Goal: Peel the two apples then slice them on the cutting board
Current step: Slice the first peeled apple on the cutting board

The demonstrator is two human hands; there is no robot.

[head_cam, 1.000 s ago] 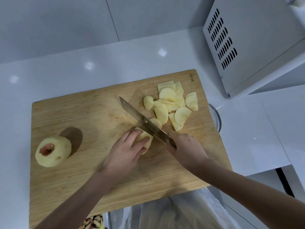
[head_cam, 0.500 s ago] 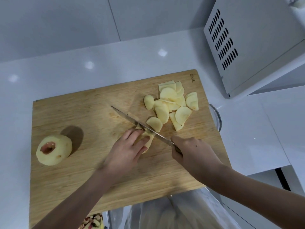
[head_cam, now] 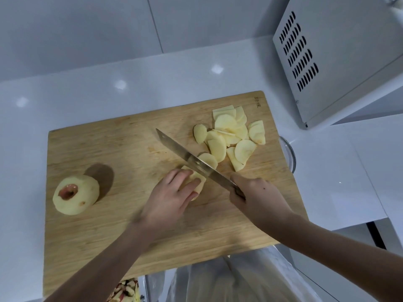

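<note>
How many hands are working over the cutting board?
2. The left hand holds an apple piece; the right hand, beside it, grips the knife. None seems hidden.

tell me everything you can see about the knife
The knife has a long, plain metal blade and a dark handle almost hidden in the right hand, which grips it. It slants over the board, tip toward the far left, blade at the right end of the apple piece that the left hand holds.
</note>
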